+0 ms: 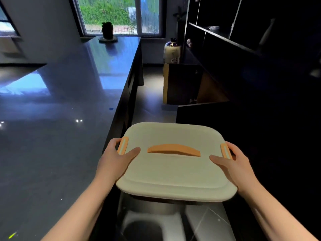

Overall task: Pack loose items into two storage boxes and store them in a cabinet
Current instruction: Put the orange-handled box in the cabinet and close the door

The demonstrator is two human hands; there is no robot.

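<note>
Lidded storage box [175,171] at lower centre of frame, left hand [113,158] and right hand [235,164] gripping its sides, fingers clamped.

A long, glossy dark bench [73,94] ran along the left toward a bright window [118,14] showing greenery, with a dark figurine [107,30] at its far end. Dark shelving [225,40] lined the right wall, a cabinet door [180,84] stood open, and a painted vase [172,51] stood beyond it.
</note>
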